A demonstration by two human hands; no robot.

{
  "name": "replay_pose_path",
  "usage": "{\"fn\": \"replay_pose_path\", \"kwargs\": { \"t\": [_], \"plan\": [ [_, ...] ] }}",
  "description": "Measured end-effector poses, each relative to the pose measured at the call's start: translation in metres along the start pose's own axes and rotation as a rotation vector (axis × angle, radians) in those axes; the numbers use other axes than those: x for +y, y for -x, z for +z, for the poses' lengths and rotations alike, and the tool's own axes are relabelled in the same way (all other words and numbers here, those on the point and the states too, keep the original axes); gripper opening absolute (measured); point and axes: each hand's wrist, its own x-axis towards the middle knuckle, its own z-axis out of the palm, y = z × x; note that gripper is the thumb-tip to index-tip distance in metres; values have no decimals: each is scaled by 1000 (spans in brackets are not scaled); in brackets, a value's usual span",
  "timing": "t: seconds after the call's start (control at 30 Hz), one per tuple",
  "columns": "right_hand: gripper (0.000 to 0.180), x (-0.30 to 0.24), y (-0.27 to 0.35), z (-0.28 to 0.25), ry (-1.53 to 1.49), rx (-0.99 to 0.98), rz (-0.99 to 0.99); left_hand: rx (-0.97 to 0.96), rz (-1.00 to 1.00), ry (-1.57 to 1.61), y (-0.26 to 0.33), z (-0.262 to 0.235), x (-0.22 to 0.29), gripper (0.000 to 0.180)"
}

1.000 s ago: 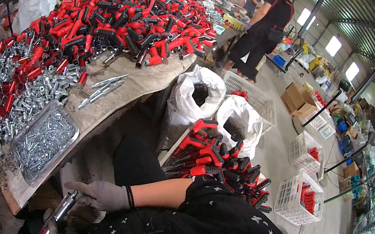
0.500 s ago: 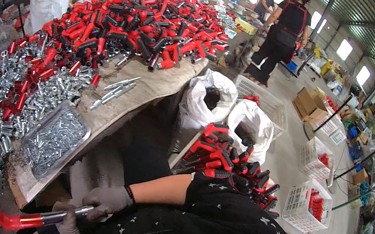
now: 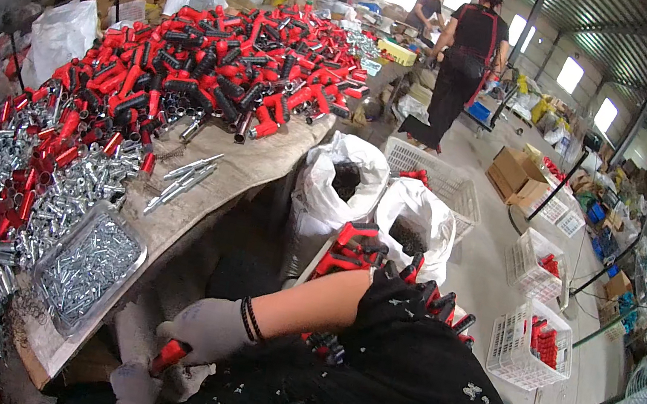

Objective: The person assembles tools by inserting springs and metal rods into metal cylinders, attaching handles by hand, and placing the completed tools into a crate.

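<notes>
Both my hands wear grey gloves and meet low in the view, close to the bench's front edge. A short red piece of a tool handle (image 3: 169, 356) shows between them; gloves hide the rest. My right hand (image 3: 212, 331) is closed over its upper end, a dark beaded band round the wrist. Just below, my left hand (image 3: 135, 387) is closed at the lower end, its fingers partly hidden. Nearest on the bench is a clear tray (image 3: 137, 254) heaped with small metal pins (image 3: 88, 269). Beside it lie loose silver sockets and red sleeves (image 3: 22, 192).
A large heap of red-and-black handles (image 3: 220, 54) covers the far bench (image 3: 263, 152). Several metal rods (image 3: 184, 182) lie nearer. To the right stand two white sacks (image 3: 333, 195), a box of red-and-black tools (image 3: 350, 246) and white crates (image 3: 527, 346). Other people (image 3: 469, 63) work beyond.
The long red handle and its metal tube pointed left; now only a short red piece shows between my hands. My right hand has risen slightly, and the whole view has shifted.
</notes>
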Motion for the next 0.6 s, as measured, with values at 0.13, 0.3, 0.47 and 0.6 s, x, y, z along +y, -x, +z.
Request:
{"fn": "replay_pose_path", "kwargs": {
  "t": [0.13, 0.3, 0.47, 0.6],
  "plan": [
    [51, 51, -25, 54, -174, 114, 88, -210, -103, 26, -11, 43, -13, 44],
    [32, 60, -47, 44, -506, 28, 350, 138, -304, 843, -14, 39, -27, 44],
    [25, 124, -100, 73, -522, 34, 410, 103, -332, 911, -14, 94, -107, 40],
    [28, 130, -128, 90, -390, 105, 510, 295, -688, 1707, -10, 48, -87, 37]
  ]
}}
